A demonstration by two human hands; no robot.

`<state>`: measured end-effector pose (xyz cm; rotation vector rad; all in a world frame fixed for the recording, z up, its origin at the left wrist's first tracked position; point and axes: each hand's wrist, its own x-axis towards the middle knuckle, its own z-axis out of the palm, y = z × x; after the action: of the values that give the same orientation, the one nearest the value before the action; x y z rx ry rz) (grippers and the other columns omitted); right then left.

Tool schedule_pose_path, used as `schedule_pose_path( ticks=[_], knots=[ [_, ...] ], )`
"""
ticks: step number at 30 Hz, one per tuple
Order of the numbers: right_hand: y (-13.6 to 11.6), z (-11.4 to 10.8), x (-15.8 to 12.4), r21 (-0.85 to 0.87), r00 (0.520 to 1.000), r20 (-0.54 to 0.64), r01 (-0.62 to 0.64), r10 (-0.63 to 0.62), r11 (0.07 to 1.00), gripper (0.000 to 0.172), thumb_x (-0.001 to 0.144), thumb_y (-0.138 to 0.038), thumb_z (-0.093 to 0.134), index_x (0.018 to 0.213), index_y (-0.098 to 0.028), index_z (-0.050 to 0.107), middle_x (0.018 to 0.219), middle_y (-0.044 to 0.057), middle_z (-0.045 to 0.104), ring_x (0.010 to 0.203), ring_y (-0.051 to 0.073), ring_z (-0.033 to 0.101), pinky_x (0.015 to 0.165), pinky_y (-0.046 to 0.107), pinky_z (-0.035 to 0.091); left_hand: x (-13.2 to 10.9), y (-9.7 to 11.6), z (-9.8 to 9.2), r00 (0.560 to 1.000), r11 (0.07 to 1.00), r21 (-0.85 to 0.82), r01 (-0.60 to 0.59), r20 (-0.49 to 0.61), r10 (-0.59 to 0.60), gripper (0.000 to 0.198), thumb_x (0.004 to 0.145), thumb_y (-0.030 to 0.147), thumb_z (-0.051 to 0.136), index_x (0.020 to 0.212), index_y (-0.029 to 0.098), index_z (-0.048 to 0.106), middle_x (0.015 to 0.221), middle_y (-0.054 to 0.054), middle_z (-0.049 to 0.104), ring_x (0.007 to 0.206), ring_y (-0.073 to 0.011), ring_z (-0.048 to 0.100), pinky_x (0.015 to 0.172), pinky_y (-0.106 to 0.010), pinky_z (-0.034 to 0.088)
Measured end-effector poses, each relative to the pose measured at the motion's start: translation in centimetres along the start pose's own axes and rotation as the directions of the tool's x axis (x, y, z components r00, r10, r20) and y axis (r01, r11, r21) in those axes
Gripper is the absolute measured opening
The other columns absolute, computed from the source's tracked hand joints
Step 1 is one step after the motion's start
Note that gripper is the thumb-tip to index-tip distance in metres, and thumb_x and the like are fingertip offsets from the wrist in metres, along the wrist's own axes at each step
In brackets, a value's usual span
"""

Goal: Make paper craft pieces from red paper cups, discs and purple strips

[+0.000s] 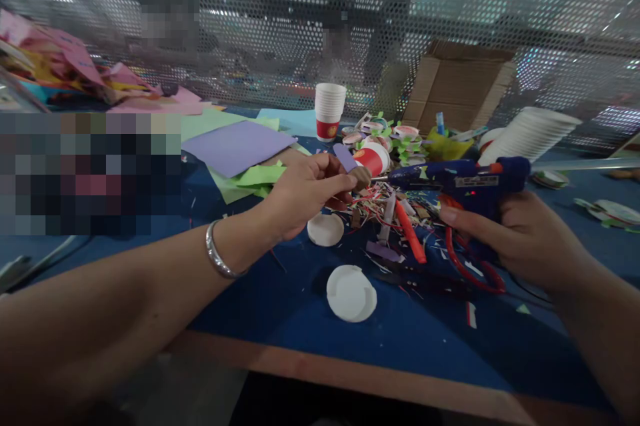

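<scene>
My left hand [313, 189] pinches a small brown piece [361, 177] with a purple paper strip [345, 157] sticking up beside it. In my right hand [520, 233] is a blue glue gun [450, 176], its metal nozzle pointing left at the brown piece; the tip is at or very near it. A red and white paper cup [373, 158] lies just behind the nozzle. Two white discs, one [325, 230] under my left hand and one [351, 293] nearer the front edge, lie on the blue table [280, 299].
Paper scraps and a red-handled tool [410, 231] lie beneath the glue gun. Stacked cups [330, 111], purple paper [240, 146] and a cardboard box [457, 89] stand or lie farther back. More stacked cups [540, 136] lean at right. A perforated metal screen [290, 26] rises behind.
</scene>
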<state>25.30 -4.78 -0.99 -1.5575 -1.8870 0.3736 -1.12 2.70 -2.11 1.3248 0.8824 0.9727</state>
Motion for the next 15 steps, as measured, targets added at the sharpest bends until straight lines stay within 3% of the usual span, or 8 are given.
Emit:
schedule_pose_path(
  ticks=[5, 15],
  knots=[
    [-0.10, 0.15, -0.09, -0.086, 0.999, 0.035, 0.041, -0.038, 0.995, 0.033, 0.087, -0.052, 0.061, 0.095, -0.025, 0.078, 0.092, 0.005, 0.080, 0.085, 0.033, 0.072, 0.080, 0.048, 0.055, -0.09, 0.22, 0.23, 1.000, 1.000, 0.030, -0.001, -0.019, 0.002, 0.016, 0.086, 0.010, 0.069, 0.077, 0.015, 0.057, 0.069, 0.001, 0.065, 0.057, -0.0078, 0.061, 0.057, -0.021, 0.051],
    [-0.21, 0.03, -0.31, -0.202, 0.998, 0.059, 0.025, -0.013, 0.979, 0.039, 0.087, -0.058, 0.055, 0.079, -0.024, 0.072, 0.083, 0.008, 0.079, 0.075, 0.033, 0.072, 0.071, 0.045, 0.051, -0.17, 0.17, 0.34, 1.000, 0.999, 0.036, -0.001, -0.016, 0.002, 0.017, 0.085, 0.012, 0.071, 0.075, 0.015, 0.057, 0.065, 0.002, 0.063, 0.056, -0.0078, 0.060, 0.055, -0.021, 0.050]
  ],
)
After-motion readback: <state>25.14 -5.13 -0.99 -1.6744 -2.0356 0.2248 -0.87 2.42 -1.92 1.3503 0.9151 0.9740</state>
